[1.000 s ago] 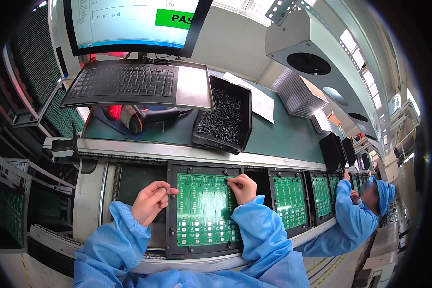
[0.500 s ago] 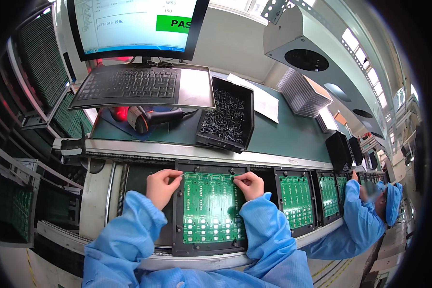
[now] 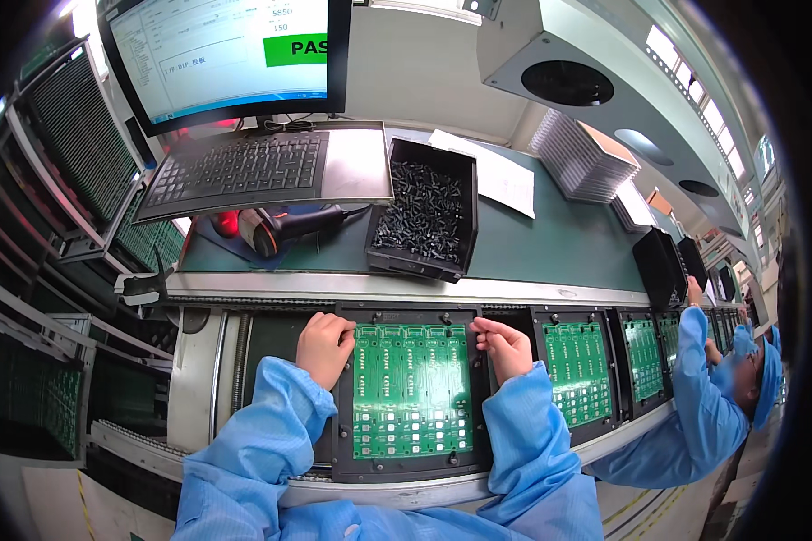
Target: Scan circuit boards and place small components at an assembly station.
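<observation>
Before me a green circuit board panel (image 3: 412, 379) lies in a black carrier frame (image 3: 412, 470), with small clamp knobs around its rim. My left hand (image 3: 326, 348) is at the frame's upper left corner, its fingers bent and closed beside the board's edge; anything between the fingertips is hidden. At the upper right corner of the frame, my right hand (image 3: 507, 348) has its fingers partly stretched and slightly apart, with nothing visible in them. A dark clamp knob (image 3: 447, 318) sits on the frame's top edge, to the left of the right fingertips.
Behind the rail (image 3: 406, 287) stand a black bin (image 3: 424, 212) of small dark parts, a barcode scanner (image 3: 289, 227), a keyboard (image 3: 235, 171) and a monitor (image 3: 235, 59). More framed boards (image 3: 579, 370) line the right. A co-worker in blue (image 3: 686, 406) is farther right; racks (image 3: 81, 135) stand left.
My right hand has moved away from the board's upper right corner toward the frame's right side, and its pinch has loosened. My left hand has moved in closer over the frame's corner. The view has shifted.
</observation>
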Motion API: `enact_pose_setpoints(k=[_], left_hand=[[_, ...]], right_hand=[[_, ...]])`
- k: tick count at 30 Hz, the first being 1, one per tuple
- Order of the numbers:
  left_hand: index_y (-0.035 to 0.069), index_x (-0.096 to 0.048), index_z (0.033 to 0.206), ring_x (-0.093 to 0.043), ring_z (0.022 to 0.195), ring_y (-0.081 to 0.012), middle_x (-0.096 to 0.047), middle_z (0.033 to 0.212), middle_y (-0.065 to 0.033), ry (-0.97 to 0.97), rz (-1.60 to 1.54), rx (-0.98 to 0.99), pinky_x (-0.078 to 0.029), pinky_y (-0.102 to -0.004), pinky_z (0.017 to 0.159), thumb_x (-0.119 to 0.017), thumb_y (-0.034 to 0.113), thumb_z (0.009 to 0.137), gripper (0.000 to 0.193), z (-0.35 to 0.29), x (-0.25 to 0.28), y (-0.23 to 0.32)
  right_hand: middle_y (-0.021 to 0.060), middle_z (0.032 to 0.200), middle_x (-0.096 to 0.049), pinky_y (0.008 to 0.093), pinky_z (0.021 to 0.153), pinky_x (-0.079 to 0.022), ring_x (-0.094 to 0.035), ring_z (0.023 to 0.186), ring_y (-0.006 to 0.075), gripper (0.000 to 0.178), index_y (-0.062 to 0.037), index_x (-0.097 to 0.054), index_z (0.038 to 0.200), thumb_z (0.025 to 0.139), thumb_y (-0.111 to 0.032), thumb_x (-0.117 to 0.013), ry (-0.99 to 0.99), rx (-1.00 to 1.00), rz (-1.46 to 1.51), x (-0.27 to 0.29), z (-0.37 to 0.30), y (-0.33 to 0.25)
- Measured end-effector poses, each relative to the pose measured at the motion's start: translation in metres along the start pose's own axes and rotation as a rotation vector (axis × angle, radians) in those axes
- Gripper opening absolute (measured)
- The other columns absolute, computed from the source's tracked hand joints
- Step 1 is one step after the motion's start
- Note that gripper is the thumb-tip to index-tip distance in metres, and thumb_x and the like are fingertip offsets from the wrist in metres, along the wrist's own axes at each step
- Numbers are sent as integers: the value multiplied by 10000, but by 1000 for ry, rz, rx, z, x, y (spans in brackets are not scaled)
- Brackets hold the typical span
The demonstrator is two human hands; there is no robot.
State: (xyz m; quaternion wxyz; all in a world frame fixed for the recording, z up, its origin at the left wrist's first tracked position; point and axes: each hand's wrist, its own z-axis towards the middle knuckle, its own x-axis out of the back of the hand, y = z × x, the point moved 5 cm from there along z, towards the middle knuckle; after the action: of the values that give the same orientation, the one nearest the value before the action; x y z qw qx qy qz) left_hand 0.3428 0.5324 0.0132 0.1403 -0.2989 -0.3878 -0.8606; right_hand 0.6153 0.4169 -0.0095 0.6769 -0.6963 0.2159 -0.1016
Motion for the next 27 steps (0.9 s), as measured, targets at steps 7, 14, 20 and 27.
enact_pose_setpoints(k=[7,14,20,27], left_hand=[[11,-628,737,-551,692,-251,-596,709,-86,-4,8,-31,-463,-340,627,-630,-2,643,95,-1,-2,4],[1,-621,735,-552,706,-247,-595,727,-89,-89,-15,-101,-463,-340,628,-654,23,668,77,1,-5,6],[3,-622,735,-553,708,-247,-596,733,-83,-89,-41,-76,-463,-335,637,-660,35,674,79,0,-10,6],[19,-652,792,-540,760,-235,-580,770,-65,-196,-19,-135,-466,-325,672,-637,30,701,92,3,-12,14]], right_hand=[[172,1019,-611,216,657,-476,-567,732,118,239,41,-486,1110,880,-9,-440,-16,18,54,-11,-5,-3],[140,1009,-621,218,624,-482,-572,709,96,163,17,-511,1032,881,-29,-471,-71,17,-61,-19,-7,-6],[54,840,-626,182,571,-431,-525,649,58,225,-16,-532,1103,894,-73,-472,-69,16,-156,-13,-6,-1],[52,769,-620,190,539,-445,-545,615,76,217,21,-573,1059,862,-58,-530,-7,18,-149,-14,-7,-2]])
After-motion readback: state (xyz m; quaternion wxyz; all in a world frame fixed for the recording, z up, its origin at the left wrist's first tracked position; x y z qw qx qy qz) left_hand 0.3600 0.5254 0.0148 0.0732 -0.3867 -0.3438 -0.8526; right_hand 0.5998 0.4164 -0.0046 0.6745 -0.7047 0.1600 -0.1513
